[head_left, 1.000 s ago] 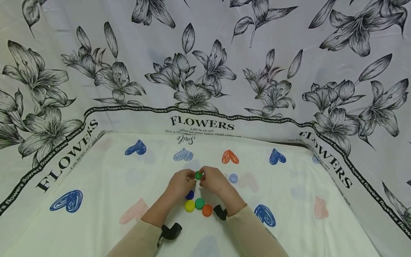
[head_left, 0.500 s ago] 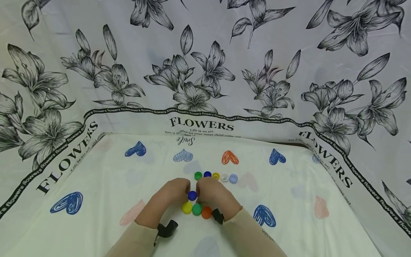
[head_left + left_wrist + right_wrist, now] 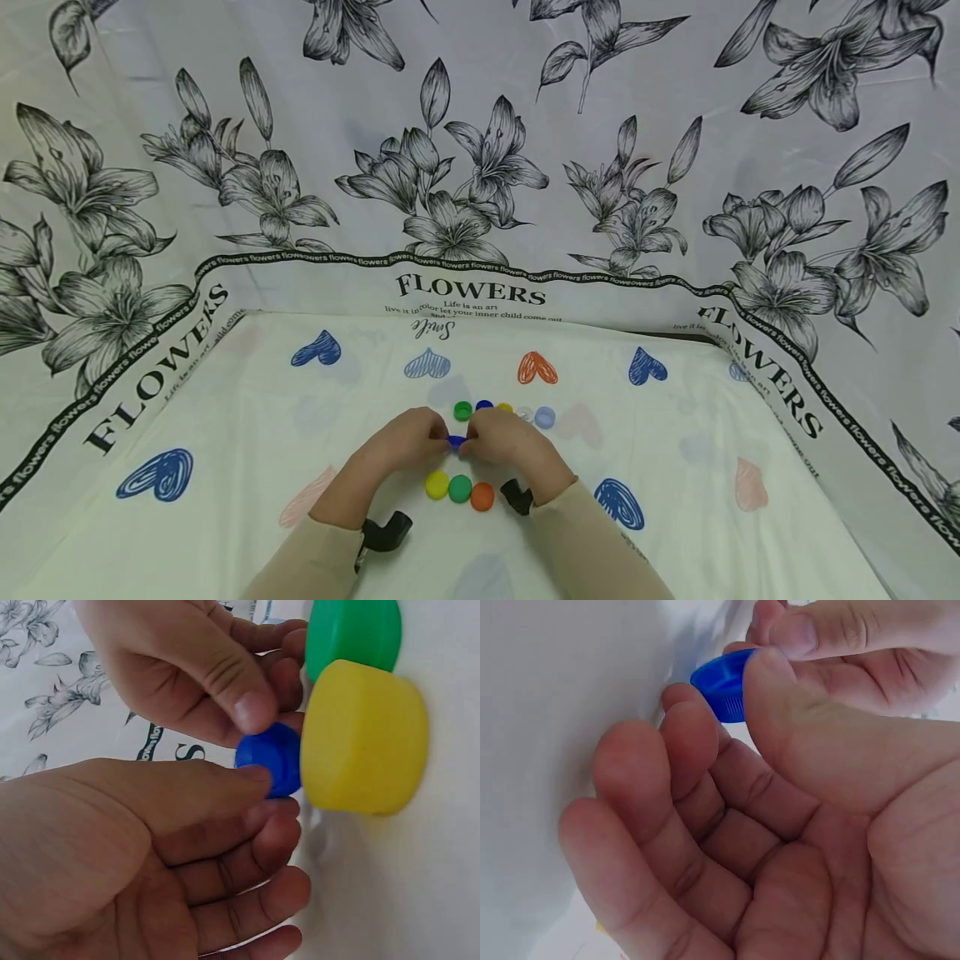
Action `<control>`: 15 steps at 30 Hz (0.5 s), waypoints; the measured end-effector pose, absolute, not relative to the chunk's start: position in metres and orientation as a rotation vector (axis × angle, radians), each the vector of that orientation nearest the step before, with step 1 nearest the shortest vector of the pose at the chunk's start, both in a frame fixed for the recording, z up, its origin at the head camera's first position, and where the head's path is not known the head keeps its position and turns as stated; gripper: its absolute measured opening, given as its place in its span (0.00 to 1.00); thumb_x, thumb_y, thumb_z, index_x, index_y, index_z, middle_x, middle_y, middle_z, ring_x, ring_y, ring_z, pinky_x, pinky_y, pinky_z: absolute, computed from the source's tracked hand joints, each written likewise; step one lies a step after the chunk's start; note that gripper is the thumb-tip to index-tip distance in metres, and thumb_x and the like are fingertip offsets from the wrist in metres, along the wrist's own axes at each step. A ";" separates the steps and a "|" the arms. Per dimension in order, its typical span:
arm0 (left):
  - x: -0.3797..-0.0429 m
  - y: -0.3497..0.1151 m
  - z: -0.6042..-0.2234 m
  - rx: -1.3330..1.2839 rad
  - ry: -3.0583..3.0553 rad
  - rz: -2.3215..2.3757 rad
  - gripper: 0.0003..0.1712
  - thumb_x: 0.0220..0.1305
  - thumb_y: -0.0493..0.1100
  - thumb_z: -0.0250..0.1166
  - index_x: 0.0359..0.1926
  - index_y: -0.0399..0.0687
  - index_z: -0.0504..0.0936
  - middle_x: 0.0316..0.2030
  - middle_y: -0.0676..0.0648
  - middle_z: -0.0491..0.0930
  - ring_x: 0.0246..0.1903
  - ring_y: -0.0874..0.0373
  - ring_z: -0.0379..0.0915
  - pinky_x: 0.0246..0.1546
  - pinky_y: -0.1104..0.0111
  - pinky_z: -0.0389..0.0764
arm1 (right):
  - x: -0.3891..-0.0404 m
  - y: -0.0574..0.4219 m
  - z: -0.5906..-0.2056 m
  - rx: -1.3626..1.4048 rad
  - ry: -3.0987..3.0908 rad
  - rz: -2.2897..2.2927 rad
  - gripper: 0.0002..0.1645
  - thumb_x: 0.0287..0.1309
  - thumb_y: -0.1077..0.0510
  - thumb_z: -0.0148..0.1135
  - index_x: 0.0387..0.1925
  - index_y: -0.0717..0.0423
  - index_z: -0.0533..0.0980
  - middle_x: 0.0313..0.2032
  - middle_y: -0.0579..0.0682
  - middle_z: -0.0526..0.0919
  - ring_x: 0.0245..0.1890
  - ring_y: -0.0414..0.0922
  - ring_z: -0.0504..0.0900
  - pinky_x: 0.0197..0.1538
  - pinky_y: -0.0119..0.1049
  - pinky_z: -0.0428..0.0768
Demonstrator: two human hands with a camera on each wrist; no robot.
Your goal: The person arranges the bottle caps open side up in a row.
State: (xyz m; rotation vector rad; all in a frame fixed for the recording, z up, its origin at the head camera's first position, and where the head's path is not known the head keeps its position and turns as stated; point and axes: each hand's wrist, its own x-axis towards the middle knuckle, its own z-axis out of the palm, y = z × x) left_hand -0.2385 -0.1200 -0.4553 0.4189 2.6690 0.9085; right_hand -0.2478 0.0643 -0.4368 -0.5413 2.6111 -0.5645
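A dark blue bottle cap (image 3: 456, 442) is held between both hands, tilted on edge. My left hand (image 3: 405, 439) pinches its left side, the thumb lying on the ribbed blue cap (image 3: 271, 754) in the left wrist view. From the other side my right hand (image 3: 510, 442) pinches it with thumb and index finger; the cap's hollow side (image 3: 724, 675) shows in the right wrist view. The right hand's other fingers are loosely bent. Nearer the person lie a yellow cap (image 3: 437, 485), a green cap (image 3: 461, 489) and an orange cap (image 3: 482, 497), side by side.
Beyond the hands runs a row of caps: a green cap (image 3: 462, 410), a second blue cap (image 3: 484, 405), a yellow one, a clear one and a light blue cap (image 3: 545, 417). The right hand partly hides this row. A heart-print cloth (image 3: 247, 417) covers the table.
Both hands have left the green cap in the far row and come back toward the person to the dark blue cap. They now hold it, tilted and slightly farther forward.
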 end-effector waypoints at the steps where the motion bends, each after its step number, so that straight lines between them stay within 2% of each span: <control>1: -0.240 -0.120 -0.457 0.412 2.673 0.917 0.03 0.65 0.37 0.70 0.37 0.41 0.87 0.29 0.52 0.81 0.30 0.57 0.73 0.39 0.62 0.79 | -0.250 0.066 -0.437 -0.549 2.611 -0.564 0.11 0.67 0.52 0.69 0.35 0.56 0.83 0.26 0.46 0.77 0.26 0.42 0.75 0.32 0.33 0.74; 8: -0.242 -0.116 -0.465 0.326 2.698 0.907 0.06 0.68 0.38 0.68 0.41 0.39 0.87 0.33 0.49 0.83 0.34 0.56 0.75 0.48 0.57 0.80 | -0.258 0.068 -0.445 -0.462 2.555 -0.702 0.20 0.74 0.53 0.60 0.25 0.57 0.80 0.15 0.47 0.71 0.16 0.42 0.68 0.24 0.32 0.65; 15: -0.240 -0.111 -0.460 0.363 2.746 0.853 0.03 0.68 0.38 0.68 0.36 0.42 0.85 0.30 0.51 0.80 0.32 0.56 0.73 0.45 0.59 0.79 | -0.262 0.069 -0.451 -0.384 2.531 -0.777 0.21 0.75 0.54 0.58 0.24 0.56 0.80 0.14 0.48 0.70 0.15 0.42 0.68 0.24 0.33 0.65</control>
